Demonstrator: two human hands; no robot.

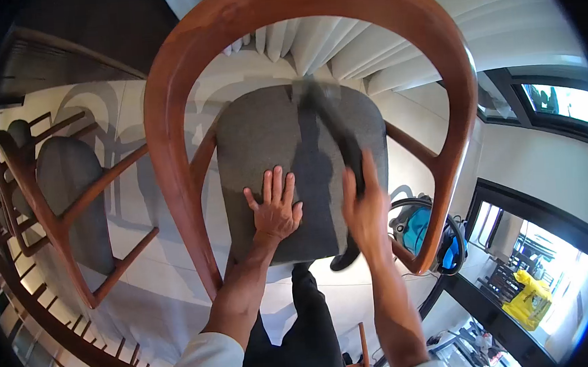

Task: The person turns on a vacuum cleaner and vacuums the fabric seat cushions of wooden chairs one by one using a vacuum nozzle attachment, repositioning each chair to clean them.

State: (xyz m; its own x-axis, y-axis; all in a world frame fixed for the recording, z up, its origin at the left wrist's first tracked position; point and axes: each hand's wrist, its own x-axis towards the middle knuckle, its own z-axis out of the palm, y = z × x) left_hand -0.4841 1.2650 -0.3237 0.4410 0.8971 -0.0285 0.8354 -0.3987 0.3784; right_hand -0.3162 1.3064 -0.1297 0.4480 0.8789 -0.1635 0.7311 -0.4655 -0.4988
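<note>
A wooden armchair [302, 5] with a grey upholstered seat [256, 131] stands in front of me, its curved back rail arching around the seat. My left hand [277, 208] lies flat on the seat, fingers spread, holding nothing. My right hand [366, 209] is closed around a dark wand-like tool [334, 123], blurred by motion. The tool slants up and left across the seat, and its head touches or hovers near the seat's far edge; I cannot tell which. The black curved end [345, 258] below my hand appears to belong to it.
A blue and black machine with a hose [416, 229], seemingly a vacuum cleaner, sits right of the chair. Another wooden chair [68, 172] is at left, by a table's curved edge [59, 329]. White curtains [426, 31] hang behind. A yellow bag [528, 300] shows at lower right.
</note>
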